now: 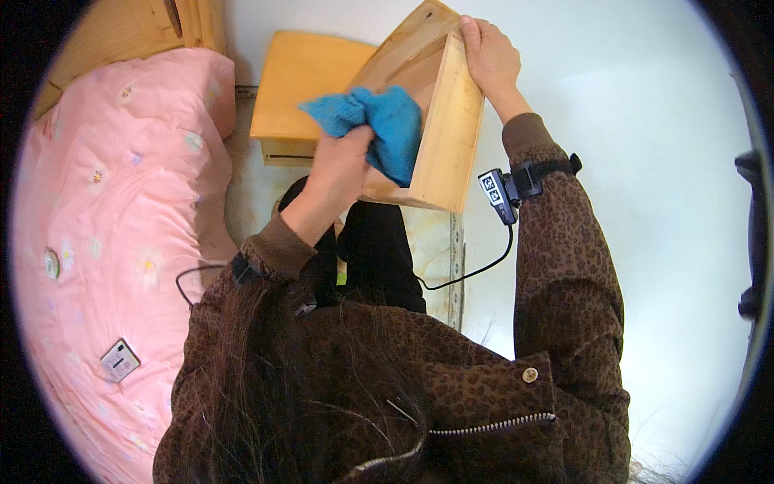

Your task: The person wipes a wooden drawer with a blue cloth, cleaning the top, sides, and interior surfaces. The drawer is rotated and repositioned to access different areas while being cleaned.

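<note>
A wooden drawer (450, 139) is held up, tilted, in front of my body. My right hand (493, 60) grips the drawer's upper right corner, thumb over the rim. A blue cloth (393, 130) is bunched in my left hand (341, 163), at the drawer's open side near its lower left. The cloth hides part of the drawer's inside, and where it touches the wood I cannot tell. Behind the drawer stands a wooden nightstand (308, 85), with a dark gap showing below its top.
To the left is a bed with a pink floral cover (145, 181) and a wooden headboard (121, 42). A phone (120, 360) and a small round object (52, 264) lie on it. A white wall (604, 91) rises on the right. A cable (471, 278) hangs from the wrist device (499, 196).
</note>
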`<control>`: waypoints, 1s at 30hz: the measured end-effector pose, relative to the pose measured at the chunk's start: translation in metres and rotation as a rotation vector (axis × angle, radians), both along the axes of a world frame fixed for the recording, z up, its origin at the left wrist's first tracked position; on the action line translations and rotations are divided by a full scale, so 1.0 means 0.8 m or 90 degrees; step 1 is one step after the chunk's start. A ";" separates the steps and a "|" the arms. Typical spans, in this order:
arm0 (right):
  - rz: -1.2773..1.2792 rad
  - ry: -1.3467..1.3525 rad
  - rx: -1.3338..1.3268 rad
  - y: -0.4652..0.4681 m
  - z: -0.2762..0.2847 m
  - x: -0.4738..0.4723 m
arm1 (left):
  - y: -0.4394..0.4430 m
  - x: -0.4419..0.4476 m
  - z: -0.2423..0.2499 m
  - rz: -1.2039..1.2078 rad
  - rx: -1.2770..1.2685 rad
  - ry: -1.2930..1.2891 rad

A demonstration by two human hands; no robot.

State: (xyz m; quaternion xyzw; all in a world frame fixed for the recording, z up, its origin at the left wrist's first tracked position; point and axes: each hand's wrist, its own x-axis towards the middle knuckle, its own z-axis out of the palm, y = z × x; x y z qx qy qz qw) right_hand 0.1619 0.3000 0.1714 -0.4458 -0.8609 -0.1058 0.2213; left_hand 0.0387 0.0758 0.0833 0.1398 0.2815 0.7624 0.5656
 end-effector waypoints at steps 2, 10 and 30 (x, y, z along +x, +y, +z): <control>0.053 0.031 0.020 0.002 -0.003 -0.005 | -0.013 -0.022 0.007 0.076 -0.020 0.146; 0.208 0.391 -0.202 -0.109 -0.029 0.039 | -0.030 0.007 0.078 0.085 0.429 1.027; 0.081 0.607 -0.393 -0.239 -0.049 0.027 | 0.139 -0.013 0.108 -0.028 0.100 1.199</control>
